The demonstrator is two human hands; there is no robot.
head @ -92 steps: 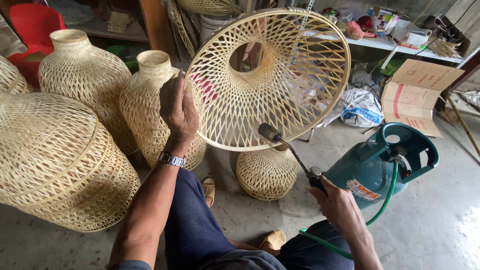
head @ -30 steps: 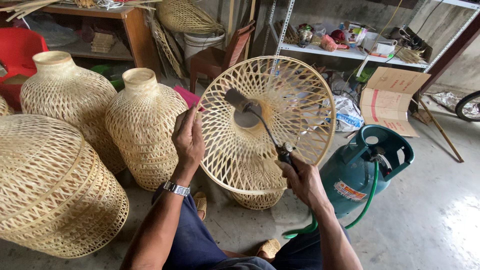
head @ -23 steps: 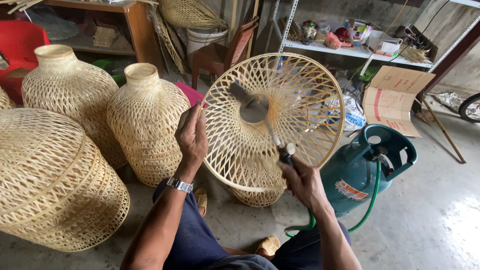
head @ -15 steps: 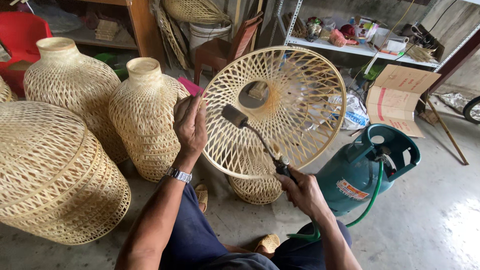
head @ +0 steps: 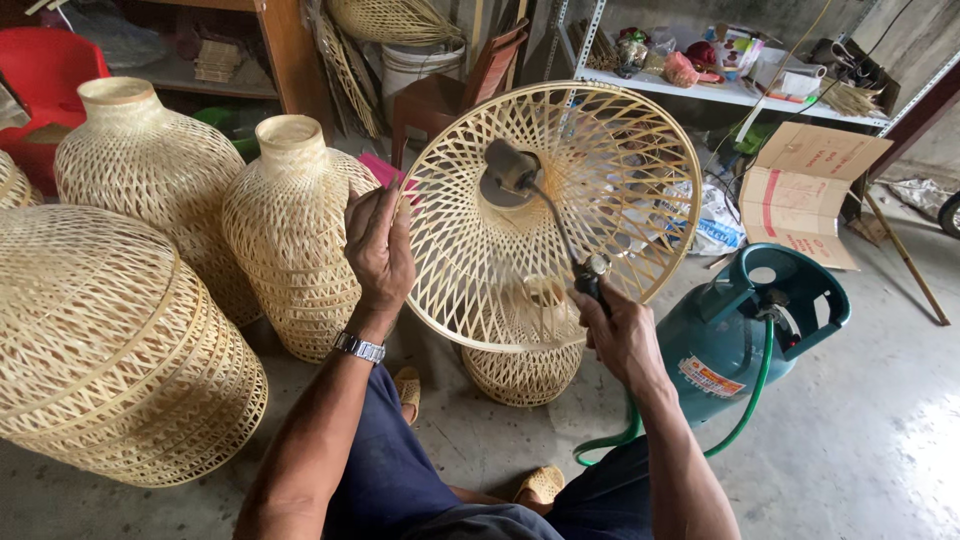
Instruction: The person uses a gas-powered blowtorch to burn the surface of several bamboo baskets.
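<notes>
My left hand (head: 378, 250) grips the left rim of a round woven bamboo lampshade (head: 640, 170), held up on edge with its open inside facing me. My right hand (head: 622, 335) holds the handle of a gas torch (head: 545, 205). The torch's thin metal tube runs up and left, and its nozzle sits inside the shade near the centre hole. A green hose (head: 735, 425) leads from below my right arm to a teal gas cylinder (head: 745, 330) on the floor at my right.
Two tall woven bamboo vases (head: 290, 235) stand at left, with a large woven dome (head: 110, 350) in front of them. A small woven basket (head: 525, 372) sits under the shade. A cardboard box (head: 805, 190), metal shelves and a red chair (head: 40, 70) stand behind.
The shade has been turned and raised in my left hand. The torch nozzle has moved from the shade's lower edge, outside it, up to the centre hole inside it.
</notes>
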